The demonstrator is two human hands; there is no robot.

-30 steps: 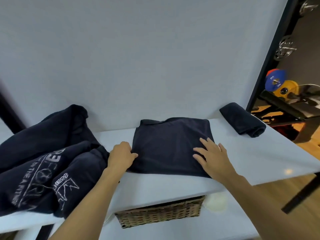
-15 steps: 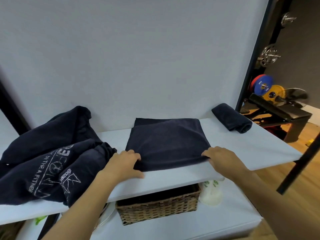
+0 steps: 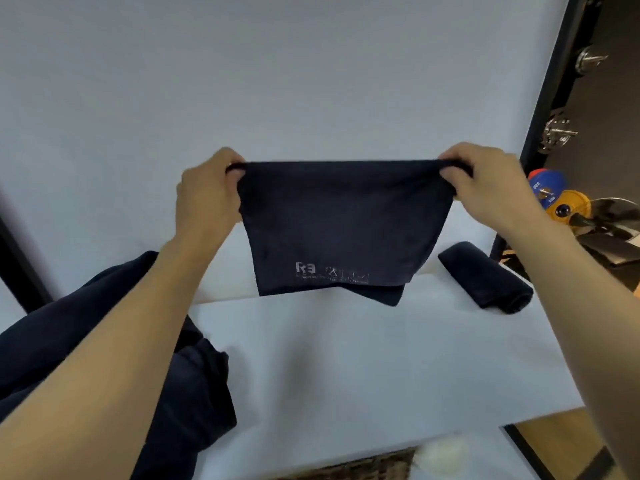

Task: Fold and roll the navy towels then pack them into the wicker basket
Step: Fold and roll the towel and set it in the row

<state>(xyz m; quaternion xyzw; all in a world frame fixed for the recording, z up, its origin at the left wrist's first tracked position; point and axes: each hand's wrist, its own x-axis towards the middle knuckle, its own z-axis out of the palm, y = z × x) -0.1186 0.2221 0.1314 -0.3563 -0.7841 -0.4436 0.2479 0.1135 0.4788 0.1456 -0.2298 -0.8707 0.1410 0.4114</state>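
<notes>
A folded navy towel (image 3: 341, 225) with pale lettering hangs in the air above the white shelf (image 3: 363, 358). My left hand (image 3: 207, 194) pinches its top left corner and my right hand (image 3: 491, 187) pinches its top right corner, stretching the top edge flat. Its lower edge hangs just over the back of the shelf. A rolled navy towel (image 3: 485, 277) lies at the shelf's right end. A heap of loose navy towels (image 3: 86, 341) lies at the left, partly behind my left forearm. Only a strip of the wicker basket's rim (image 3: 363, 467) shows under the shelf's front edge.
A pale wall stands right behind the shelf. A black post (image 3: 550, 109) borders the shelf on the right, with coloured weight plates (image 3: 550, 197) and gym gear beyond it. A blurred white object (image 3: 440, 455) sits beside the basket below.
Both hands gripped the folded towel's near corners and lifted it off the shelf; it now hangs upright in front of me with its lettering showing.
</notes>
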